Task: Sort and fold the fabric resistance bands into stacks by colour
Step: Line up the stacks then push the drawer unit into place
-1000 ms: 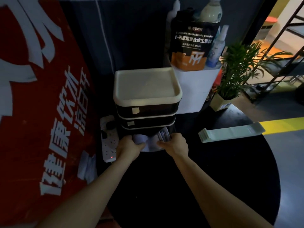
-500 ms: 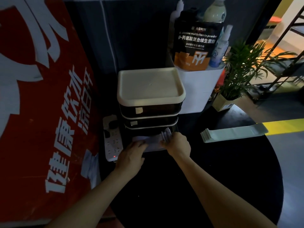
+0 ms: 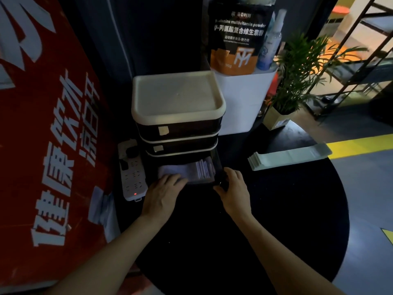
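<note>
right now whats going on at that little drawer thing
A person stands at a round black table with the bottom drawer of a small drawer unit pulled open. The left hand rests on pale folded bands inside it, and the right hand grips the drawer's front edge. A stack of pale green bands lies on the table to the right.

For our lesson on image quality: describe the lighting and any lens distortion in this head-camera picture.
Head view: dim overall, the round black table nearly featureless; the doorway behind the potted plant is far brighter; the pale bands in the open bottom drawer stand out by the left hand; wide-angle bending tilts the red banner.
</note>
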`<state>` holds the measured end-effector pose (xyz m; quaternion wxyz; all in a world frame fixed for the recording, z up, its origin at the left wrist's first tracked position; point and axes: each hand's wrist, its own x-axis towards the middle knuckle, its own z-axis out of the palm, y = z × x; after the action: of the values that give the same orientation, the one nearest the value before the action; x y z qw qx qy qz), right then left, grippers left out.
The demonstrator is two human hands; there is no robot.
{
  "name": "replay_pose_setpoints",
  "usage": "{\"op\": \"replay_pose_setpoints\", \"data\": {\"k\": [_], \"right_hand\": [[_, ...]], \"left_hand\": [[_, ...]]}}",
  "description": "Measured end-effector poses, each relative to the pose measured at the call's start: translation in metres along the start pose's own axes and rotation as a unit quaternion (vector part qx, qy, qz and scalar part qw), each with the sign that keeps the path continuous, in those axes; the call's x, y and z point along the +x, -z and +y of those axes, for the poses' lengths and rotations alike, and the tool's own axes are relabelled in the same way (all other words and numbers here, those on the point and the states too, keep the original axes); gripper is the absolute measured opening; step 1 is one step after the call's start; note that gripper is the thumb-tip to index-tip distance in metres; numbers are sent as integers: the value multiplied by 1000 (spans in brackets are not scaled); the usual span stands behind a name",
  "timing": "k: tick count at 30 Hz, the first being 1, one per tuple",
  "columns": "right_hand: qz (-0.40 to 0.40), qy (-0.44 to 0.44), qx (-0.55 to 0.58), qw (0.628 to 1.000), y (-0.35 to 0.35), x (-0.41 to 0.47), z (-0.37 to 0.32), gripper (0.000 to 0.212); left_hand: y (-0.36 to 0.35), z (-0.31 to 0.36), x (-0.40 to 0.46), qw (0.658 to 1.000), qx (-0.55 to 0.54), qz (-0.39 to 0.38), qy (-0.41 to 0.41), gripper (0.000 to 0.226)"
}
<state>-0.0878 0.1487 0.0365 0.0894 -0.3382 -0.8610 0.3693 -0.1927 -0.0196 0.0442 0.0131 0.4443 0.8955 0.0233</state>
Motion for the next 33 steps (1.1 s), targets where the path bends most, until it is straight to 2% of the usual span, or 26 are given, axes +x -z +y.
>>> {"op": "replay_pose_setpoints", "data": {"k": [2,6,9,14,17,19,22,23,25,29,33], "right_hand": [[10,-1,19,1000,-2,3,0,55],[28,7,33,999,-3,6,0,52],[30,13,32,999,-2,12,-3,50],[28,16,28,999,-3,26,-11,47],[30,14,23,999,-5,37,-13,48],[26,10,22,999,-7,44,-16,48],[27,4,26,999,-10,54,-18,48],[29,-1,31,999,-11,58,-17,48],[27,-7,40,999,-13,65,-14,51],[-9,-4,34,999,-11,83,-10,61],[-47,-2,51,998,-7,101,-11,63]], "left_hand": [[-2,-1,-2,1000,-16,19,-2,37],[-1,-2,2,998,-49,32,2,46],[4,-5,7,998,-42,56,-5,32],[7,-11,18,991,-126,2,48,79],[3,-18,30,994,-101,8,47,86],[2,-23,36,995,-88,27,40,75],[-4,-32,37,993,-40,91,62,41],[-6,-35,35,990,-29,109,85,36],[-6,-41,31,978,-34,138,150,41],[-6,-61,32,942,-132,140,276,60],[-20,-86,47,919,-264,115,267,74]]}}
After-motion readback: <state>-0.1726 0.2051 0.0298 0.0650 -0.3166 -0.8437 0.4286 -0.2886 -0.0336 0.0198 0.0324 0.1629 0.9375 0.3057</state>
